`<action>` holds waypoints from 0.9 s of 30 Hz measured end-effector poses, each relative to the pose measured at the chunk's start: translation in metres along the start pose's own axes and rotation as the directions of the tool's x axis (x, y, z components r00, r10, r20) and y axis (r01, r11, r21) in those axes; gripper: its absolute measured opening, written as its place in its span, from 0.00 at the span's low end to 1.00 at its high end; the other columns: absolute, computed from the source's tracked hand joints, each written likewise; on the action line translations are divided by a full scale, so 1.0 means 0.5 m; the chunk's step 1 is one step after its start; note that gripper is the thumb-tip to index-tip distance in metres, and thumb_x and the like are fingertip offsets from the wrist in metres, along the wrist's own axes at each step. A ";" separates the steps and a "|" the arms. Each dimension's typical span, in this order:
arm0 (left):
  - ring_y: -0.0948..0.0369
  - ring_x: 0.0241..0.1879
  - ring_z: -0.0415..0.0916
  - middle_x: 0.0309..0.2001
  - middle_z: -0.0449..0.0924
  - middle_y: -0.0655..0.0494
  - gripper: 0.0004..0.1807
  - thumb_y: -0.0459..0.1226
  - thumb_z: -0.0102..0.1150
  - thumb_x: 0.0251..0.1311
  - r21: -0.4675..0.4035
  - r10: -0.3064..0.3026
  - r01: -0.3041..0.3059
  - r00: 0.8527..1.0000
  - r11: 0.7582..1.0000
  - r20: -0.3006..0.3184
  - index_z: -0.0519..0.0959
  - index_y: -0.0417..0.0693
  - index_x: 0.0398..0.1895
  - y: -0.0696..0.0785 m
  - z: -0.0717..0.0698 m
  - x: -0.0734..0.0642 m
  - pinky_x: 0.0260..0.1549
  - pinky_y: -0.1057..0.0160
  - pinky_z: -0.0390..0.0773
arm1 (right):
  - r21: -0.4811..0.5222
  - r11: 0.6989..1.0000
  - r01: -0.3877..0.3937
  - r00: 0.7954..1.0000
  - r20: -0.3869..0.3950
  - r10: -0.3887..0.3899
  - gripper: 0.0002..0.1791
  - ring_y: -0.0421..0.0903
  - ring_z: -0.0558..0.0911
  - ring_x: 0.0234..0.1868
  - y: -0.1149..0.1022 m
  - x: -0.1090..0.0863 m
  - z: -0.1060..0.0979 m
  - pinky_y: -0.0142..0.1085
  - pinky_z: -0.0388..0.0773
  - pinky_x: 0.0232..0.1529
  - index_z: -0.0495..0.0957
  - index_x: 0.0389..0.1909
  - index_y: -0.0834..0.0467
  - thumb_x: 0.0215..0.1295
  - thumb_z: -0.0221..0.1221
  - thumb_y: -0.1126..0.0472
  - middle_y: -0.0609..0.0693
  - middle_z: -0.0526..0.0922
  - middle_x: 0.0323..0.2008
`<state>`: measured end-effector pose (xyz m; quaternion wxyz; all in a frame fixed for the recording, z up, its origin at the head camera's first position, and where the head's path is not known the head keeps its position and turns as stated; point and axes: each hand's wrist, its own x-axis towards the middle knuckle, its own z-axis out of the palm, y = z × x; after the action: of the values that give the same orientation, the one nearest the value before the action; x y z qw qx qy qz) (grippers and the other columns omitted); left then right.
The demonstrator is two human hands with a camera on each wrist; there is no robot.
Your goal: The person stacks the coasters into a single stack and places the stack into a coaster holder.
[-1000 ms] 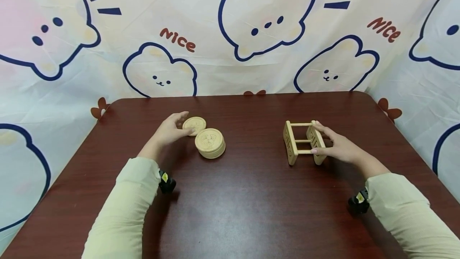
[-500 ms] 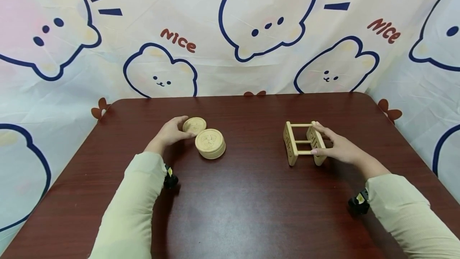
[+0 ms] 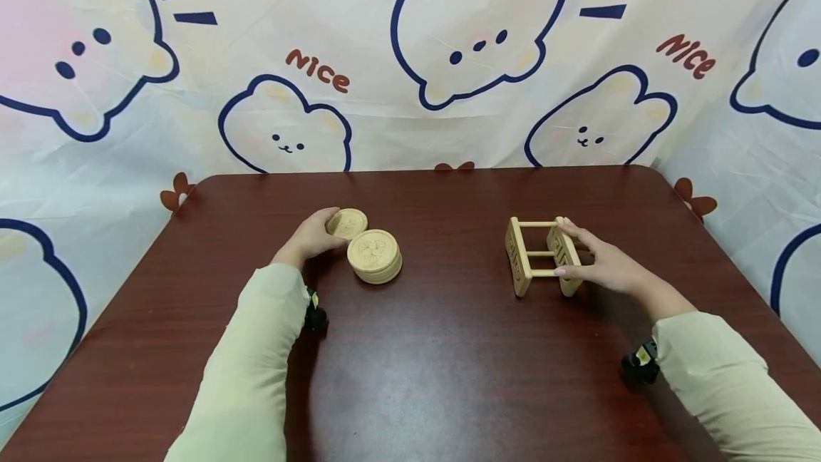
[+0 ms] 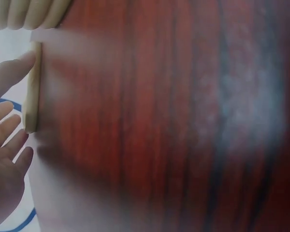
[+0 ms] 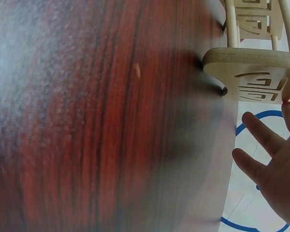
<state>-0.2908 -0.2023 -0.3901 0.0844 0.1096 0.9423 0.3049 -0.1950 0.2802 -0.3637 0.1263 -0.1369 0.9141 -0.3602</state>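
My left hand has its thumb and fingers around a round wooden coaster lying flat on the table. In the left wrist view the thumb presses one edge of that coaster, and fingertips meet its opposite edge. Just to its right stands a stack of several matching coasters, the top one engraved. Over on the right, my right hand grips the near side panel of a small wooden coaster rack, thumb at the front and fingers behind. Cut-out line patterns show on the rack's panel in the right wrist view.
The dark red-brown wooden table has rounded far corners. A cloth printed with cartoon bears hangs behind and at both sides. A small black camera sits on the left wrist, another on the right.
My left hand has lowered onto the single coaster and closed its thumb and fingers at the edges, the forearm shifting right. The right hand and rack stay put.
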 end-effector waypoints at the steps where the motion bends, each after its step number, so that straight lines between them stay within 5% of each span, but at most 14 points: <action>1: 0.47 0.59 0.50 0.60 0.54 0.38 0.42 0.40 0.62 0.45 0.008 -0.002 0.002 1.000 1.000 0.003 0.53 0.33 0.62 -0.002 0.002 0.003 0.56 0.52 0.50 | 0.005 1.000 0.002 1.000 0.000 -0.002 0.48 0.61 0.51 0.61 0.000 0.000 0.000 0.59 0.52 0.50 0.40 0.67 0.49 0.51 0.59 0.47 0.52 0.38 0.66; 27: 0.46 0.57 0.54 0.58 0.56 0.35 0.42 0.40 0.62 0.45 0.067 -0.029 0.028 0.999 0.997 0.021 0.54 0.31 0.61 0.010 0.003 0.019 0.54 0.51 0.54 | -0.001 1.000 -0.017 1.000 0.004 0.017 0.47 0.62 0.51 0.60 -0.002 -0.001 -0.001 0.60 0.52 0.50 0.41 0.66 0.48 0.50 0.59 0.45 0.52 0.37 0.66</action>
<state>-0.2990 -0.1953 -0.3891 0.0957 0.1023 0.9524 0.2709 -0.1946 0.2803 -0.3626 0.1310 -0.1298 0.9152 -0.3583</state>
